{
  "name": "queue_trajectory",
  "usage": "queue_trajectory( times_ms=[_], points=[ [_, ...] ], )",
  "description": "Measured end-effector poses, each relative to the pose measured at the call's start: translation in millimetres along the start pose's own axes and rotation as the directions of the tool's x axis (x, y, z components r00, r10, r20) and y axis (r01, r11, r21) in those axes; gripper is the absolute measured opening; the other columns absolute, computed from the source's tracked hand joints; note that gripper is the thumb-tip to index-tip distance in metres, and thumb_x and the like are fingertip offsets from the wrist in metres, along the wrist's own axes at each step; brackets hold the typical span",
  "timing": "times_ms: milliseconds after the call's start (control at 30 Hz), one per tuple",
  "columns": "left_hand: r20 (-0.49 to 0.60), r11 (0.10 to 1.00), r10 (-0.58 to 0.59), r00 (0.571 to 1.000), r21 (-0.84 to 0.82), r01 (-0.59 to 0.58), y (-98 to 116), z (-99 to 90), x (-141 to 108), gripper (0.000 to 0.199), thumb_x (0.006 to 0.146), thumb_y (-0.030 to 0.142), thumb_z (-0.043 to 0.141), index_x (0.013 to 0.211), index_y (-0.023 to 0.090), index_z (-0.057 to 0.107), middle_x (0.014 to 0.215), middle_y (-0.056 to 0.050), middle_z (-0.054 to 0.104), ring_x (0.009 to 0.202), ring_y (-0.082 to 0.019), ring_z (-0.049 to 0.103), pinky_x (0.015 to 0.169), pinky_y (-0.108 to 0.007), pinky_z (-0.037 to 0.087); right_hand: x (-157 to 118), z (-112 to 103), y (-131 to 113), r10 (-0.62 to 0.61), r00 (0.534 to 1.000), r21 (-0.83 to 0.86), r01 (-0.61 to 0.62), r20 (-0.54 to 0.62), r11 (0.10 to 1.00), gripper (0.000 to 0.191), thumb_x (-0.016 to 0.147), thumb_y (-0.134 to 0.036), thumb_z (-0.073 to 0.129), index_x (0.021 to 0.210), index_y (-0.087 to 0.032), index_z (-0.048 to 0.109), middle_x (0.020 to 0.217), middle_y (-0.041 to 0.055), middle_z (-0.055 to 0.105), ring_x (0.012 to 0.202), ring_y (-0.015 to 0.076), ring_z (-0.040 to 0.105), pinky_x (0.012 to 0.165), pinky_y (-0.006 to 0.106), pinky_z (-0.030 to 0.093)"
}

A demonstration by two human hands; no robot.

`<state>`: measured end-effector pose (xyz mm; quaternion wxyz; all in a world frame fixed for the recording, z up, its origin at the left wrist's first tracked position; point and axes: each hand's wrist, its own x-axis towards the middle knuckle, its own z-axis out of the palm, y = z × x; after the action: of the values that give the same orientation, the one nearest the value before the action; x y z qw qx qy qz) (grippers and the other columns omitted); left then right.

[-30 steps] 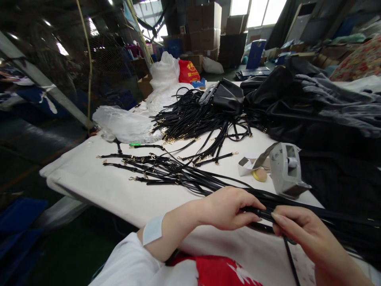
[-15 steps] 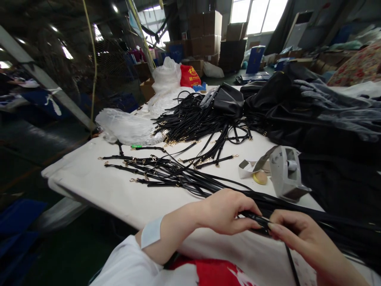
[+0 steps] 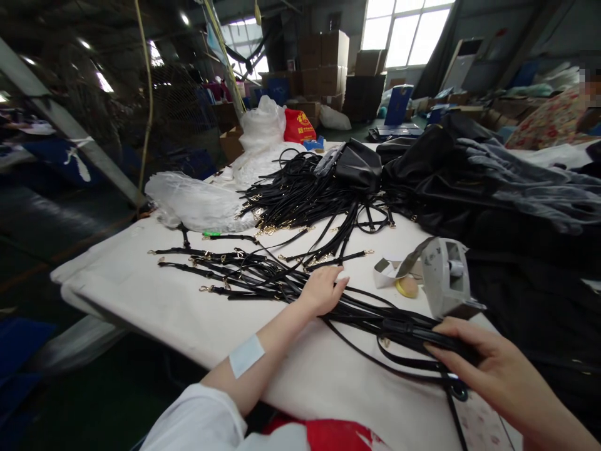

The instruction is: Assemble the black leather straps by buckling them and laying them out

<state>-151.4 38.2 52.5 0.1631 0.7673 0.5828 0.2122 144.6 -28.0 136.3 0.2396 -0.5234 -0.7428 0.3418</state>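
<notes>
A bundle of thin black straps [image 3: 263, 269] with gold-coloured clasps lies lengthwise across the white table. My left hand [image 3: 323, 291] rests over the middle of this bundle, thumb and forefinger apart; the other fingers are partly hidden. My right hand [image 3: 483, 360] is closed on a black strap [image 3: 408, 330], gripping it between thumb and fingers at the right end of the bundle. A loop of that strap hangs below, near the table's front edge. Close behind the right hand stands a white tape dispenser [image 3: 446, 275].
A larger heap of black straps [image 3: 300, 194] lies farther back, beside clear plastic bags [image 3: 197, 200]. Black material [image 3: 516, 250] with grey gloves [image 3: 530, 169] on it covers the right side. A yellow-edged roll [image 3: 406, 287] sits by the dispenser. Cardboard boxes [image 3: 323, 62] are stacked behind.
My left hand has let go of the strap held by both hands and moved left and away onto the bundle. My right hand still grips the strap, now laid out along the bundle.
</notes>
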Motion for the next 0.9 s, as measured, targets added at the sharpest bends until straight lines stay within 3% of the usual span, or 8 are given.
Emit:
queue_trajectory(
  times_ms=[67, 167, 533, 633, 733, 767, 833, 900],
  points=[
    [0.000, 0.997, -0.028, 1.000, 0.066, 0.028, -20.8, 17.2, -0.6, 0.050, 0.097, 0.044, 0.044, 0.134, 0.011, 0.054, 0.144, -0.018, 0.051, 0.138, -0.029, 0.043, 0.120, -0.048, 0.026, 11.4, -5.8, -2.0, -0.043, 0.999, -0.095, 0.041, -0.018, 0.995, 0.020, 0.083, -0.042, 0.062, 0.084, -0.023, 0.070, 0.082, 0.0048, 0.070, 0.077, 0.0224, 0.064, 0.068, 0.030, 0.051],
    [0.016, 0.992, -0.025, 1.000, 0.126, 0.023, -36.4, 33.1, -7.5, 0.051, 0.096, 0.045, 0.048, 0.136, 0.014, 0.052, 0.150, -0.017, 0.044, 0.143, -0.029, 0.035, 0.122, -0.049, 0.018, 30.1, -13.3, -5.6, -0.073, 0.997, -0.185, 0.068, -0.018, 0.980, 0.015, 0.081, -0.035, 0.060, 0.083, -0.024, 0.070, 0.086, 0.0042, 0.071, 0.080, 0.0226, 0.065, 0.073, 0.032, 0.050],
    [-0.031, 0.990, -0.013, 0.999, 0.141, 0.018, -40.6, 36.5, -13.5, 0.043, 0.095, 0.041, 0.047, 0.130, 0.016, 0.056, 0.144, -0.014, 0.051, 0.137, -0.027, 0.043, 0.122, -0.046, 0.024, 132.3, 7.1, -1.8, -0.030, 0.995, -0.267, 0.054, 0.095, 0.962, 0.017, 0.080, -0.029, 0.058, 0.087, -0.023, 0.072, 0.091, 0.0045, 0.073, 0.086, 0.0231, 0.065, 0.078, 0.033, 0.047],
    [-0.092, 0.997, 0.023, 0.996, 0.082, -0.015, -27.6, 21.6, -14.3, 0.051, 0.096, 0.041, 0.044, 0.138, 0.013, 0.047, 0.147, -0.018, 0.047, 0.140, -0.028, 0.039, 0.120, -0.048, 0.026, 139.9, 23.8, -13.4, -0.013, 0.987, -0.231, 0.050, 0.159, 0.972, 0.019, 0.084, -0.032, 0.057, 0.085, -0.021, 0.072, 0.078, 0.0035, 0.073, 0.072, 0.0200, 0.064, 0.068, 0.030, 0.046],
    [-0.113, 0.970, 0.195, 0.974, -0.124, -0.209, 0.2, -7.6, -11.7, 0.065, 0.088, 0.044, 0.055, 0.142, 0.011, 0.040, 0.146, -0.020, 0.046, 0.136, -0.031, 0.041, 0.116, -0.049, 0.030, 127.1, 38.1, -40.2, -0.020, 0.969, -0.168, 0.063, 0.246, 0.984, 0.022, 0.087, -0.033, 0.055, 0.083, -0.019, 0.071, 0.065, 0.0002, 0.067, 0.061, 0.0159, 0.058, 0.058, 0.026, 0.042],
    [-0.069, 0.941, 0.238, 0.969, -0.231, -0.247, 9.8, -19.8, -10.5, 0.056, 0.088, 0.040, 0.055, 0.136, 0.012, 0.046, 0.138, -0.018, 0.054, 0.127, -0.029, 0.051, 0.110, -0.046, 0.038, 121.2, 39.7, -49.9, -0.028, 0.961, -0.138, 0.069, 0.275, 0.988, 0.022, 0.088, -0.034, 0.054, 0.085, -0.019, 0.070, 0.065, -0.0009, 0.066, 0.060, 0.0146, 0.057, 0.058, 0.025, 0.041],
    [0.088, 0.875, 0.250, 0.964, -0.447, -0.186, 23.2, -46.5, -7.8, 0.027, 0.093, 0.030, 0.044, 0.108, 0.016, 0.061, 0.102, -0.008, 0.069, 0.092, -0.019, 0.063, 0.086, -0.033, 0.052, 109.8, 35.9, -65.2, -0.040, 0.945, -0.083, 0.071, 0.324, 0.994, 0.024, 0.090, -0.037, 0.054, 0.084, -0.019, 0.068, 0.065, -0.0023, 0.065, 0.060, 0.0127, 0.057, 0.057, 0.023, 0.041],
    [0.269, 0.842, 0.262, 0.927, -0.533, -0.082, 24.2, -73.3, -4.3, 0.024, 0.092, 0.034, 0.047, 0.088, 0.016, 0.062, 0.076, -0.002, 0.064, 0.070, -0.014, 0.057, 0.066, -0.025, 0.048, 99.0, 22.3, -70.4, -0.048, 0.926, -0.040, 0.068, 0.374, 0.997, 0.023, 0.087, -0.039, 0.058, 0.080, -0.019, 0.066, 0.066, -0.0031, 0.063, 0.061, 0.0122, 0.056, 0.057, 0.022, 0.041]
  ],
)
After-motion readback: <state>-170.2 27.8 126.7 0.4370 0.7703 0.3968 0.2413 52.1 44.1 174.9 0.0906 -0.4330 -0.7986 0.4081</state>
